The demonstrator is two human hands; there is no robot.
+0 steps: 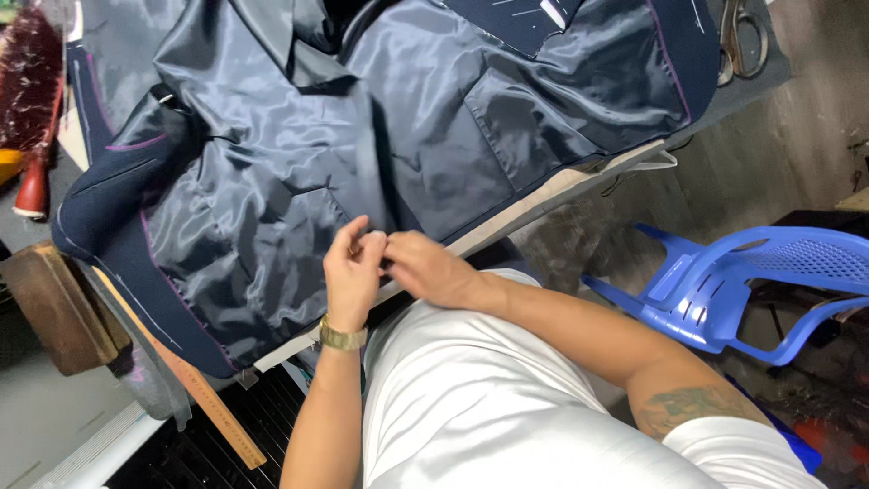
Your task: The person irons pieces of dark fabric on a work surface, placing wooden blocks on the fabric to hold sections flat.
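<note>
The navy jacket (362, 136) lies opened on the counter (54, 426), shiny lining up, its near hem running along the counter's edge toward the person; the hem's long axis slants from lower left to upper right; both hands meet at that edge, the left hand (351, 272) and right hand (425, 267) touching, fingers (367, 243) pressed together, pinching the lining's hem.

A navy jacket (118, 195) with shiny slate-blue lining (299, 172) and purple piping; a bright blue plastic chair (769, 281) at right.
</note>
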